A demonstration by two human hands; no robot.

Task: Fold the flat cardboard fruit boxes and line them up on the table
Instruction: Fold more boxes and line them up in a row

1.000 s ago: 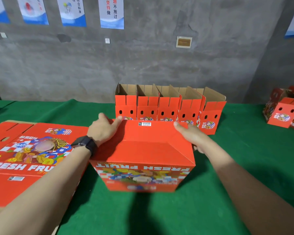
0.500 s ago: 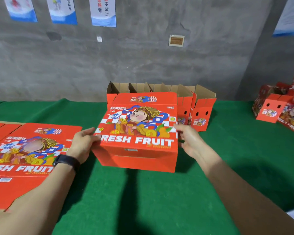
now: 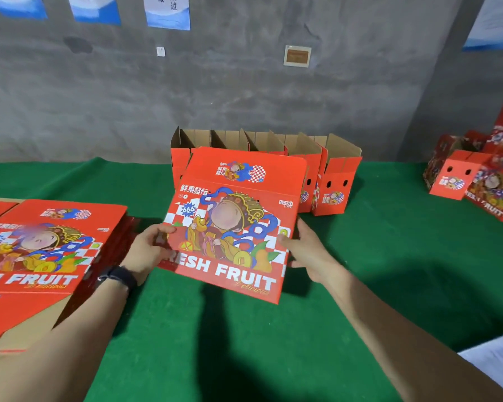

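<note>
Head view: box (image 3: 233, 227) held up, tilted, over the table (image 3: 389, 256), centre, print facing camera.
Left hand (image 3: 148, 250) pinches its 9 o'clock edge, right hand (image 3: 305, 250) grips its 3 o'clock edge. Likely light, stiff corrugated card with slick print; the top flap will flex, so hold the side edges. Row (image 3: 331, 181) at 12 o'clock, flats (image 3: 41, 250) at 9.

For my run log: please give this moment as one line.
held box: tilted, print facing camera | left hand: grips left edge | right hand: grips right edge | folded row: behind box | flat stack: at left
</note>
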